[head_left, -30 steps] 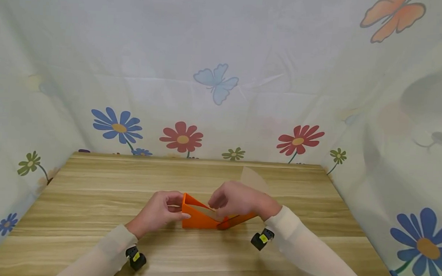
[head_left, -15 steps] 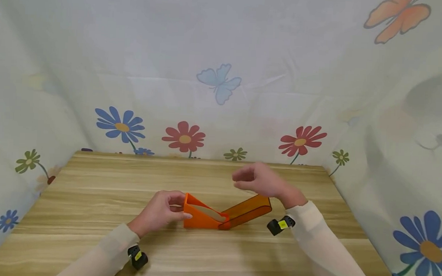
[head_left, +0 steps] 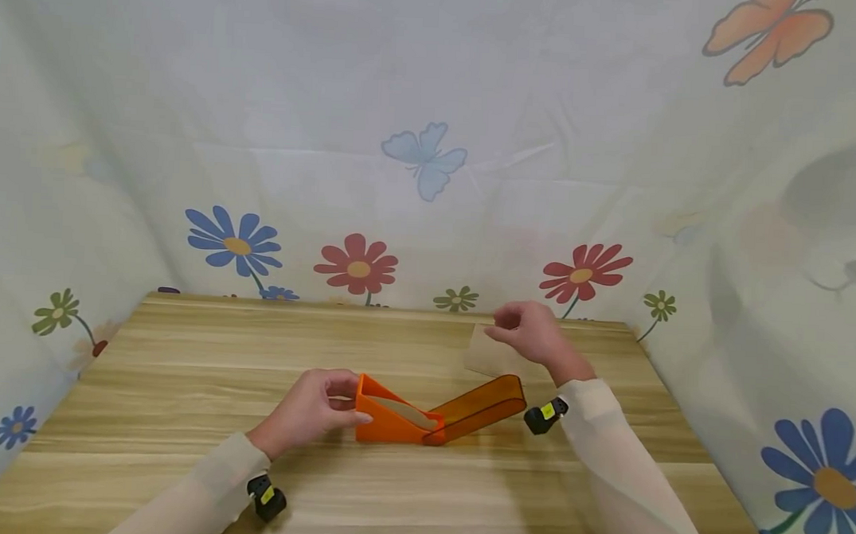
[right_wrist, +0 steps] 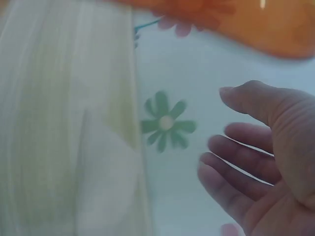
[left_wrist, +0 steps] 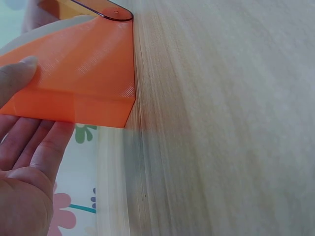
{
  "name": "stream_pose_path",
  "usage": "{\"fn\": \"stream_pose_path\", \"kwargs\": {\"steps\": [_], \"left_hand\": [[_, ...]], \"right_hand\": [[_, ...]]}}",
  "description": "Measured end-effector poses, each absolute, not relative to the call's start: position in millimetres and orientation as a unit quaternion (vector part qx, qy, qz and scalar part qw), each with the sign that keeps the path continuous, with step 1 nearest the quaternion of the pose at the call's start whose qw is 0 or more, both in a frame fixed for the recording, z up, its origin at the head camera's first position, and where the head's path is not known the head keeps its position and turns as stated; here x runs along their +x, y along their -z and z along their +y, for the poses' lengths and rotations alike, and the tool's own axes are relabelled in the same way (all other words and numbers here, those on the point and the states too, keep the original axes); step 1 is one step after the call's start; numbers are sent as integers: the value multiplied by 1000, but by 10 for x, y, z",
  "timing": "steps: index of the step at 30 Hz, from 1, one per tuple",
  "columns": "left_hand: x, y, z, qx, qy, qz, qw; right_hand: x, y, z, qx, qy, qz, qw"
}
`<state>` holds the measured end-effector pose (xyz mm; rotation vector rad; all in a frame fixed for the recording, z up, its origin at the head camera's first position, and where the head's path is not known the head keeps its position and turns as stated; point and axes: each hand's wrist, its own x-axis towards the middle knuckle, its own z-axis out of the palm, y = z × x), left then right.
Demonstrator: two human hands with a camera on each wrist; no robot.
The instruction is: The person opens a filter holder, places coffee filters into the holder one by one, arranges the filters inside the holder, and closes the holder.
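Note:
An orange wedge-shaped box (head_left: 388, 431) stands on the table with its see-through amber lid (head_left: 479, 409) swung out to the right. Pale sheets (head_left: 399, 410) lie inside it. My left hand (head_left: 303, 411) grips the box's left end; in the left wrist view the thumb is on one face of the box (left_wrist: 88, 69) and the fingers are on the end. Behind the lid lies a thin pale sheet (head_left: 483, 353). Above that sheet is my right hand (head_left: 536, 335), whose fingers (right_wrist: 236, 140) are loosely bent and apart, holding nothing in the right wrist view.
The wood-grained table (head_left: 239, 330) extends around the box, with a floral curtain (head_left: 296, 174) behind it and at both sides. A small black device (head_left: 266, 499) is strapped to the left wrist and another (head_left: 545, 415) to the right.
My right hand has moved from the box's opening to the right and back, over the thin sheet behind the lid. My left hand keeps its hold on the box.

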<state>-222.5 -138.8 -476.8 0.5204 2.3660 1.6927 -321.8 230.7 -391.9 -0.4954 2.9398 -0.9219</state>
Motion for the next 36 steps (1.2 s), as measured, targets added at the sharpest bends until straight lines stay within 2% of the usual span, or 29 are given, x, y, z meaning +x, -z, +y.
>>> {"fn": "stream_pose_path", "kwargs": {"steps": [4,15,21,25,36], "left_hand": [[-2221,4771,-1388,174,-571,797,93],[-2207,4756,-1383,170,-570,798,94],[-2206,4753,-1381,167,-572,798,94],[-2203,4739,-1380,167,-576,795,96],[-2214,4738,-1385,170,-570,798,97]], "right_hand": [[-3335,4108,2384,-110,309,944,15],[-3485,4454,2450,-17,342,937,69],[-3518,4611,2440,-14,309,949,60],[-3541,4638,2407,-16,298,953,46],[-3586,4608,2328,41,320,944,72]]}}
